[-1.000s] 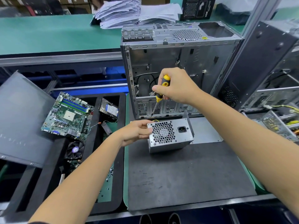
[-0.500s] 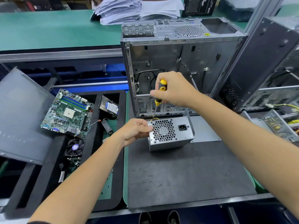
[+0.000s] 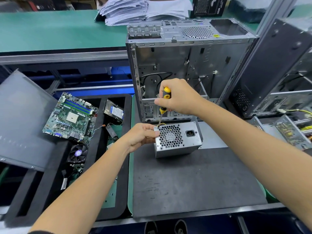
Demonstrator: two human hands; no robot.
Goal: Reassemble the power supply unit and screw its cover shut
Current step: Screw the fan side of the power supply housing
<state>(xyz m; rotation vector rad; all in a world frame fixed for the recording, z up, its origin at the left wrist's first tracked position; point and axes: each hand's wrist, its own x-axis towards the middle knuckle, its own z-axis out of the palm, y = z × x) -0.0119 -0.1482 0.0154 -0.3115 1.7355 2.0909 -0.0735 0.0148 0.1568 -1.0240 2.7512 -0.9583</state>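
While the right hand (image 3: pixel 179 97) wraps its fingers round the yellow-and-black screwdriver (image 3: pixel 164 101), the shaft slants down toward seven o'clock and its tip sits at the top left corner of the power supply unit (image 3: pixel 177 138). That unit stands on the dark mat (image 3: pixel 194 183), fan grille facing the camera, just in front of the open computer case (image 3: pixel 185 70), which rises at twelve o'clock from it. The left hand (image 3: pixel 143 135) comes in from nine o'clock, fingers curled and pinching that same corner beside the tip; whether a screw sits under the tip is too small to tell.

To drive this corner well, I judge the shaft should be brought in line with the screw hole before any turning, with downward pressure kept steady so the tip does not cam out, and the left hand bracing the housing so it cannot tip back.

Against the frame half a second ago, the screwdriver tip has dropped onto the corner, where earlier it stood a little above it, and the right hand has come slightly lower. At nine o'clock from the unit, the motherboard (image 3: pixel 70 117) lies in the black foam tray (image 3: pixel 94 166), unchanged.
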